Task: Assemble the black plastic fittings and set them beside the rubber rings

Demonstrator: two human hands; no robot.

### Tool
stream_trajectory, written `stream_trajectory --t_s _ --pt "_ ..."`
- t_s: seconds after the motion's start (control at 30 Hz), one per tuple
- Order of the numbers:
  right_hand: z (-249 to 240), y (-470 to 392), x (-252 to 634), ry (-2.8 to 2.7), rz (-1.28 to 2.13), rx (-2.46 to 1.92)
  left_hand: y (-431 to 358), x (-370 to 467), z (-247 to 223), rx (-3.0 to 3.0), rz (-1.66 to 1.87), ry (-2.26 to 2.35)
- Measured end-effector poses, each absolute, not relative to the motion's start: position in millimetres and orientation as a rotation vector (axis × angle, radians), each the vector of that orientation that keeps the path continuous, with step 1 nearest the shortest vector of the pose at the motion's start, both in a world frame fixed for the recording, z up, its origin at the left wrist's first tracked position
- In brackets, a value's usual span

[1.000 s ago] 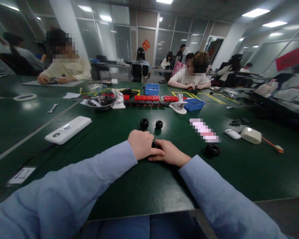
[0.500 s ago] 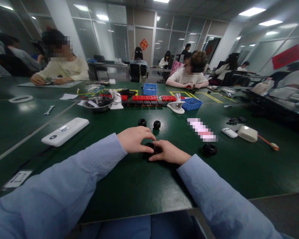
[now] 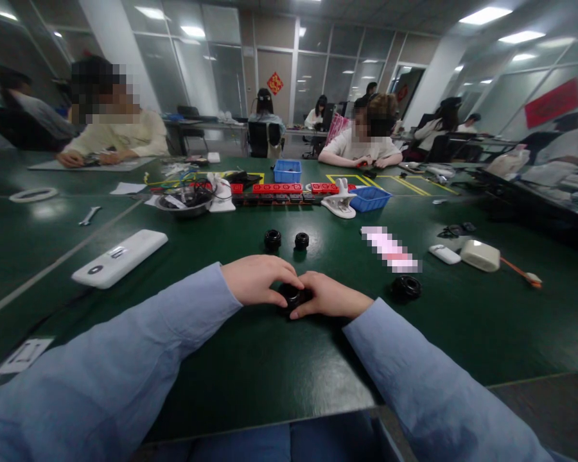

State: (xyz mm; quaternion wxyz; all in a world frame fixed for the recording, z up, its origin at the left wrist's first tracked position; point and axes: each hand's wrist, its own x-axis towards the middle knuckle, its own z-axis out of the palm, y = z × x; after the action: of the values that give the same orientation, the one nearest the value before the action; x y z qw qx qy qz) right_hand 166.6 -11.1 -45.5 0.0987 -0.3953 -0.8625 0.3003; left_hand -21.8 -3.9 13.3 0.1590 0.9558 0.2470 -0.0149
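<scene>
Directly in front of me a black round part [image 3: 291, 296] with a dark hollow in its top sits low over the green table. My left hand [image 3: 260, 281] curves round its left side, thumb in front and fingers over the back. From the right, my right hand [image 3: 330, 296] closes on the same part, its thumb along the near side. Fingertips of both hands meet behind it and hide much of its edge. Two similar black ribbed round parts, a larger [image 3: 272, 240] and a smaller [image 3: 301, 241], stand just beyond. Another black ribbed round part [image 3: 407, 288] lies right of my right hand.
A white power bank [image 3: 120, 258] with a cable lies left, near a wrench [image 3: 90, 215]. Across the table are a metal bowl [image 3: 185, 208], red power strips [image 3: 277, 188], a white clamp [image 3: 340, 202] and blue baskets [image 3: 370, 199]. A blurred pink item [image 3: 390, 249] lies right. Co-workers sit opposite.
Both hands have shifted slightly nearer to me with the black round part, and more of its top shows between them. The view has moved a little; the other parts stay put.
</scene>
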Motion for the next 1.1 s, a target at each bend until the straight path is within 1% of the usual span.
stream_trajectory --t_s 0.43,0.57,0.8,1.1 --pt "-50.6 -7.8 166.8 -2.478 0.994 -1.066 -10.1 -19.8 16.8 2.731 -0.097 0.733" --pt "-50.0 -7.0 166.6 -2.488 1.04 -1.054 -10.0 -20.4 16.5 2.752 -0.104 0.704" --pt "-52.2 -4.1 168.5 -2.516 1.024 -1.063 -7.5 -22.2 14.7 2.731 -0.117 0.617" --pt "-54.1 -3.6 169.3 -2.505 1.067 -1.018 -7.8 -19.5 14.1 2.717 -0.097 0.761"
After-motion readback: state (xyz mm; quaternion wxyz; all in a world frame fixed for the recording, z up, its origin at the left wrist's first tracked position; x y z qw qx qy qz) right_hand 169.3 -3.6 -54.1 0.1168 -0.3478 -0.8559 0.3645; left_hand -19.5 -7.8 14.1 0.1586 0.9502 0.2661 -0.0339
